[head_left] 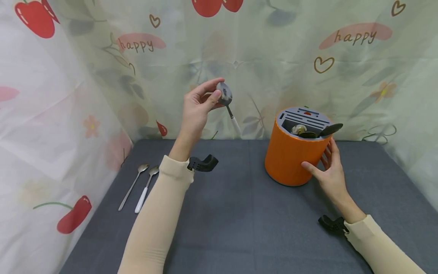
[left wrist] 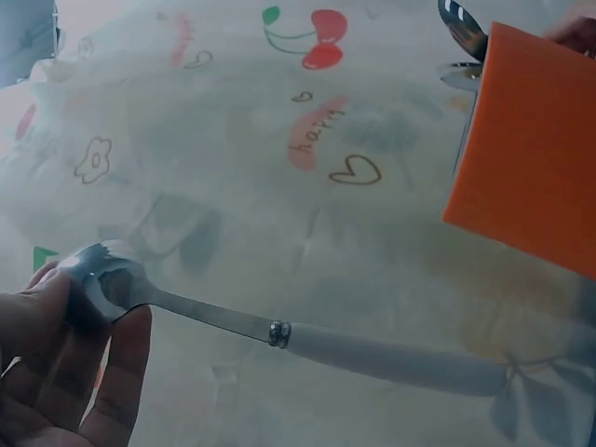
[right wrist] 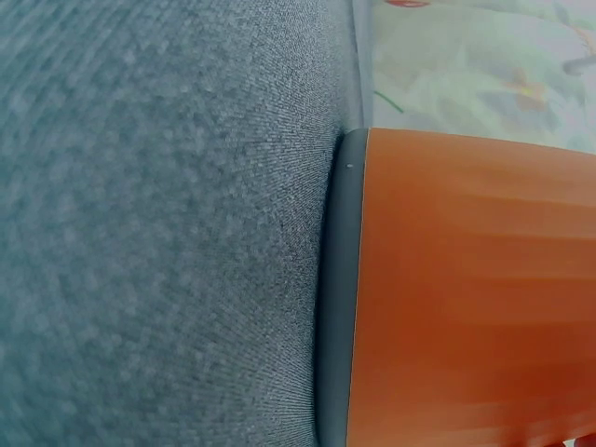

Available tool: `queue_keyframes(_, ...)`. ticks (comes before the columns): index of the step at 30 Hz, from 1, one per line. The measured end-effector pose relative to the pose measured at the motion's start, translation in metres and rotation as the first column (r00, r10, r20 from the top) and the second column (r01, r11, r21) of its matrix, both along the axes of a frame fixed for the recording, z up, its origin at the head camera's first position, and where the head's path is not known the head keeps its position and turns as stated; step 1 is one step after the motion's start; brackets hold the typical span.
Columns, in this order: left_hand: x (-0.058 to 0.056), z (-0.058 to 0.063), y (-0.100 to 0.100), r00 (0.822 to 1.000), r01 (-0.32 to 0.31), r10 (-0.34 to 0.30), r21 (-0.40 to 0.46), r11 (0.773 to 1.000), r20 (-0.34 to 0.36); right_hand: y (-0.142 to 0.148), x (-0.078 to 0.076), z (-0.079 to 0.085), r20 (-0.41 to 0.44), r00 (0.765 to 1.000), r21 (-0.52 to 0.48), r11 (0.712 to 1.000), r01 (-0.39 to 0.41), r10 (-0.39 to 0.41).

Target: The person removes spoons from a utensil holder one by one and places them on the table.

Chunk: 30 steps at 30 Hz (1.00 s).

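My left hand (head_left: 200, 101) is raised above the table's back edge and pinches a metal spoon (head_left: 224, 94) by its bowl. The spoon's white handle (left wrist: 396, 363) points away from the fingers, slanting down and right in the head view. On the right, an orange cylindrical utensil holder (head_left: 294, 156) with a grey slotted top stands on the table. My right hand (head_left: 330, 179) holds its right side, thumb in front and fingers round the far side. Several utensils stick up in its front compartment, among them a dark spoon-like head (head_left: 330, 129). The right wrist view shows only the holder's lower wall.
Two spoons lie at the table's left: a plain metal one (head_left: 131, 188) and a white-handled one (head_left: 143, 194), partly behind my left sleeve. A dark grey cloth (head_left: 222, 213) covers the table. Patterned curtains (head_left: 239, 49) hang behind and at both sides.
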<state>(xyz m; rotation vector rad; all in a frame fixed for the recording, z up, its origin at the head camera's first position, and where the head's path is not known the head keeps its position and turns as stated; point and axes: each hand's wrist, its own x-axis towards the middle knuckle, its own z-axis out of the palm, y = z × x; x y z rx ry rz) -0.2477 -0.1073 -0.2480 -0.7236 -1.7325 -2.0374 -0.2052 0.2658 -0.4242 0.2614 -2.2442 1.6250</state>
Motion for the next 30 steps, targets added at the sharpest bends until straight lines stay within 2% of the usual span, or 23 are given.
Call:
queue_keyframes(8,0.002,-0.011,-0.038,0.995,-0.006,0.022,-0.164,0.986,0.094,0.0,0.0,-0.001,-0.005,1.0,0.001,1.0,0.001,-0.001)
queue_keyframes(15,0.004,-0.021,-0.068,0.972,0.032,0.032,-0.264,0.964,0.233,-0.001,0.0,0.0,-0.007,1.0,0.001,1.0,-0.001,0.001)
queue_keyframes(18,0.004,-0.026,-0.079,0.959,0.043,0.048,-0.312,0.949,0.28,-0.001,0.0,0.0,-0.011,1.0,0.0,1.0,-0.005,0.005)
queue_keyframes(24,0.001,-0.047,-0.105,0.929,0.077,0.09,-0.426,0.901,0.358,-0.001,0.0,0.001,-0.01,1.0,0.002,1.0,-0.001,0.001)
queue_keyframes(30,0.0,-0.063,-0.126,0.904,0.128,0.104,-0.493,0.861,0.416,-0.001,0.0,0.0,0.0,1.0,0.009,1.0,0.006,-0.006)
